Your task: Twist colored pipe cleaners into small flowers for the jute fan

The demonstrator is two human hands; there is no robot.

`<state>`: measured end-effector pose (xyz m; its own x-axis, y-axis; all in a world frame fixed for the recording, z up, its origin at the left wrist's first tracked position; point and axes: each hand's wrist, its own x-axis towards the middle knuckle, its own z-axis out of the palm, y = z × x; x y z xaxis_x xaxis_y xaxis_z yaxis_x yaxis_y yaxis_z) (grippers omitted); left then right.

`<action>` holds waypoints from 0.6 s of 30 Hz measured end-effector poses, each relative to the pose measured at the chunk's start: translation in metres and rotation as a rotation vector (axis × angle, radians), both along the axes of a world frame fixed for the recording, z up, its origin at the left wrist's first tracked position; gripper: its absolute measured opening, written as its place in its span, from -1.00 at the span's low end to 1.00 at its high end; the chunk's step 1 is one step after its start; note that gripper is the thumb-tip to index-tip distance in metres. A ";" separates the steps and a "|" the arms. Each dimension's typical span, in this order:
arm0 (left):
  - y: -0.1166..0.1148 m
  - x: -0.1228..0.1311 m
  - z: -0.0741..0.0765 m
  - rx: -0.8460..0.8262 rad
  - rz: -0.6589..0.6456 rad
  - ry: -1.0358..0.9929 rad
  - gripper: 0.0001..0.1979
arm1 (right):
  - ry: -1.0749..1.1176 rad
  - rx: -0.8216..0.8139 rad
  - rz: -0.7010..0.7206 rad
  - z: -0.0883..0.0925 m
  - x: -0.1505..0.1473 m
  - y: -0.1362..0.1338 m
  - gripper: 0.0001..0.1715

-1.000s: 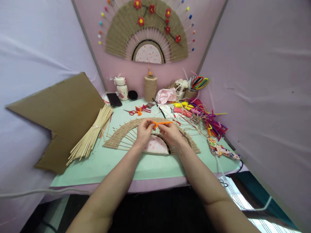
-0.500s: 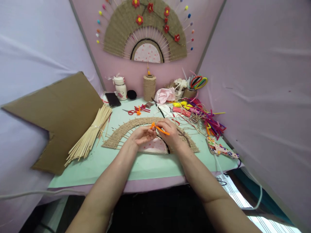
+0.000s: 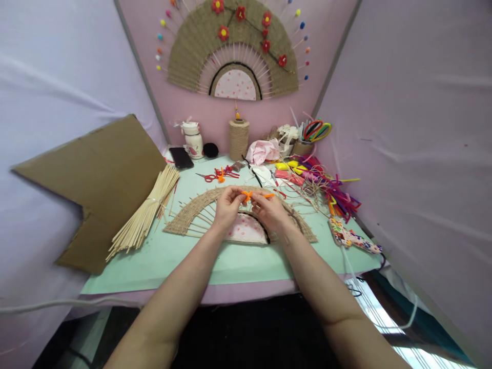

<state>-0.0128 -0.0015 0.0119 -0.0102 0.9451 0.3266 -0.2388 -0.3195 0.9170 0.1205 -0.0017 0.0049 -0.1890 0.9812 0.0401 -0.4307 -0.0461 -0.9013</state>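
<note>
Pinching a bright-orange fuzzy craft strip (image 3: 248,196) at mid-frame, the left hand (image 3: 228,206) and right hand (image 3: 270,209) hold fingertips narrow; the left, palm-up a moment ago, has turned over, apparently steadying it.

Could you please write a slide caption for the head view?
Left hand and right hand holding a bent orange strip above a woven fan.

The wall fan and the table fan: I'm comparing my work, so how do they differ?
The wall fan hangs on the pink wall; the table fan lies on the green tabletop. The wall fan bears red flowers; the table fan shows none. Colored balls fringe the wall fan; none show along the table fan. Both have a dotted half-circle panel.
</note>
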 end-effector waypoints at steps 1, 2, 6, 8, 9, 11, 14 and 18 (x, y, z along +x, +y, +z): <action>0.000 0.001 0.000 -0.006 -0.009 -0.001 -0.86 | -0.016 0.009 -0.015 -0.002 0.000 0.001 -0.75; 0.000 0.002 -0.001 -0.016 -0.021 -0.003 -0.85 | -0.039 0.022 -0.032 -0.003 0.000 0.002 -0.75; 0.001 0.002 -0.004 -0.121 -0.080 -0.053 -0.79 | -0.171 0.097 -0.096 -0.006 0.001 0.004 -0.78; 0.001 0.002 -0.005 -0.239 -0.157 -0.148 -0.79 | -0.251 0.145 -0.123 -0.003 0.002 0.002 -0.80; 0.001 0.001 -0.005 -0.312 -0.206 -0.214 -0.82 | -0.289 0.178 -0.136 -0.001 0.002 0.000 -0.81; 0.000 0.001 -0.005 -0.471 -0.303 -0.345 -0.89 | -0.368 0.289 -0.180 0.004 0.003 -0.004 -0.82; -0.001 -0.001 -0.003 -0.655 -0.386 -0.455 -0.88 | -0.465 0.488 -0.264 0.007 0.003 -0.006 -0.84; 0.000 -0.002 -0.002 -0.606 -0.350 -0.443 -0.94 | -0.368 0.361 -0.216 -0.004 0.000 0.001 -0.80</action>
<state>-0.0147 -0.0016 0.0096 0.3089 0.9285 -0.2059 -0.6123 0.3599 0.7040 0.1209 -0.0011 0.0007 -0.0504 0.9352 0.3505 -0.0501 0.3482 -0.9361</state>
